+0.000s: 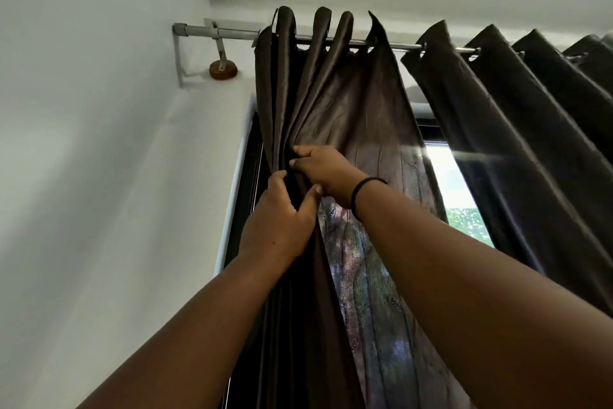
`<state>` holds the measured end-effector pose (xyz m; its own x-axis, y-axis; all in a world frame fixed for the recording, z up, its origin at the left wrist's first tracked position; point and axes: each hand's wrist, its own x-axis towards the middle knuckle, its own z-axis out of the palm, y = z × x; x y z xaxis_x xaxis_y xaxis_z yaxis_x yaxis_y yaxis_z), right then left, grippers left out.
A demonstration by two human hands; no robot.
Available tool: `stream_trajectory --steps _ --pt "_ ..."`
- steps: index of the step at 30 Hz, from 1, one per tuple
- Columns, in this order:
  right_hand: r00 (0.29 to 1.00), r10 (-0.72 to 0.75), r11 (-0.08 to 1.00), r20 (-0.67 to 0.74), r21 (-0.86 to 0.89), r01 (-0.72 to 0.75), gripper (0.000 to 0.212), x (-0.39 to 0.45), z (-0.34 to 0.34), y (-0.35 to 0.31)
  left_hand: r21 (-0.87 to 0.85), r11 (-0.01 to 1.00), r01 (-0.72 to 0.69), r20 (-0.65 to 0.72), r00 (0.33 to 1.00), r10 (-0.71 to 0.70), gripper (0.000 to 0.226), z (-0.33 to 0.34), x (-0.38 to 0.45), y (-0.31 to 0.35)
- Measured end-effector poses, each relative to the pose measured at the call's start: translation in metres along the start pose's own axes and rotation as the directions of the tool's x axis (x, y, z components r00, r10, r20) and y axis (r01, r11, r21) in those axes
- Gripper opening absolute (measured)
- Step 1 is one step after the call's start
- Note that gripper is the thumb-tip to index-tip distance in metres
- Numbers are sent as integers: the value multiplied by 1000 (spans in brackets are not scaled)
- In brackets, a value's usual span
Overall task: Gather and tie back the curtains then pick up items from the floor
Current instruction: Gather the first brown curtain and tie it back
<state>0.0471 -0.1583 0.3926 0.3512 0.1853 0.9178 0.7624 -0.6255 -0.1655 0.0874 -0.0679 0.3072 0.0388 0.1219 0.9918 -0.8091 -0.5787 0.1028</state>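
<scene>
White wall [99,176] and window [454,190] behind: I judge gathering half done, with the right curtain [517,130] still spread on the rod [408,45], the left curtain [335,103] bunched, my left hand [277,223] and right hand [323,173] close together clutching its folds, untied

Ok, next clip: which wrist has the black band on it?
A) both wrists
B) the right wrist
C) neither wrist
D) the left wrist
B: the black band circles the wrist of the right hand, which grips the bunched folds of the brown curtain; the left hand, gripping the same gathered folds just below, has a bare wrist.
</scene>
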Motion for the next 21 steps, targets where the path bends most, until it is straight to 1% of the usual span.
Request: stream_trajectory --steps 1,2,3,4,5,6,7,8,9,10,11,13,14,15,17,19,21 --pt "999 51 990 14 131 -53 37 -6 -1 5 15 1000 -6 26 1000 6 57 2 1 1" --pt "994 104 968 39 227 -110 35 -11 -3 9 36 999 -12 50 999 10 56 3 1 2" --pt "989 144 952 41 265 -150 33 -16 -5 12 54 998 -14 65 998 11 56 3 2 2" --pt "986 165 955 -3 251 -159 37 -21 -8 16 66 998 -10 70 998 5 57 3 2 2" --pt "983 159 973 -91 184 -141 41 -24 -13 22 71 998 -2 70 998 -3 57 3 2 1" --pt "970 122 993 -211 35 -117 42 -27 -21 29 74 997 4 69 998 -9 58 2 1 0" --pt "934 50 974 -353 -190 -124 39 -29 -30 37 81 997 4 71 997 -9 57 2 1 -1" --pt "875 -43 884 -483 -426 -192 32 -30 -40 46 90 996 -6 77 997 -1 56 2 -1 -1" --pt "813 -108 776 -572 -560 -291 27 -32 -51 54 101 995 -21 84 996 13 55 2 -2 -2" --pt "765 -110 704 -634 -593 -391 31 -34 -61 62 115 993 -35 90 996 25 55 1 -3 -2" --pt "725 -59 671 -686 -565 -480 42 -35 -71 69 128 991 -46 94 995 34 55 1 -4 -2" --pt "654 100 642 -750 -454 -618 62 -40 -90 85 152 987 -54 106 994 38 59 1 -4 -1" --pt "640 174 648 -748 -402 -646 67 -42 -97 94 167 985 -48 114 993 29 63 2 -4 -1" --pt "655 239 688 -717 -351 -635 70 -44 -103 104 187 982 -35 127 992 11 66 2 -5 -1" --pt "736 316 806 -598 -241 -541 67 -48 -107 118 233 972 8 164 985 -47 75 5 -5 0" --pt "796 297 857 -528 -220 -466 47 -51 -102 122 272 961 47 208 972 -106 86 8 -6 2" --pt "825 239 869 -513 -265 -417 29 -50 -92 120 300 952 64 238 961 -140 94 11 -7 5"
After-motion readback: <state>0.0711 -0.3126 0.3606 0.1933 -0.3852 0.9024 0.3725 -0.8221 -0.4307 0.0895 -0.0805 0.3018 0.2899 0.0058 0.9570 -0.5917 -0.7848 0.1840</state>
